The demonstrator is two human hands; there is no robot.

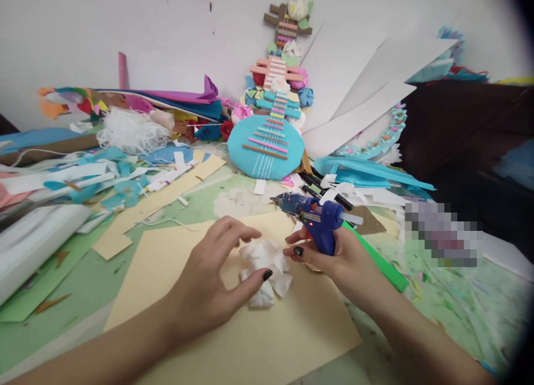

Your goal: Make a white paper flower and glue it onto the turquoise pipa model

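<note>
A white foam flower (267, 268) lies on a cream sheet of foam (250, 340) in front of me. My left hand (212, 276) curls around the flower, thumb and fingertips pinching its left side. My right hand (334, 257) is closed on a blue glue gun (311, 215), its nozzle pointing left, above and behind the flower. The right thumb and forefinger touch the flower's right edge.
A turquoise foam guitar model (269, 140) leans on the wall behind. Coloured foam sheets and scraps (125, 168) pile up at the left, white sheets (362, 112) at the right. Black markers (325, 193) and a green strip (381, 262) lie near my right hand.
</note>
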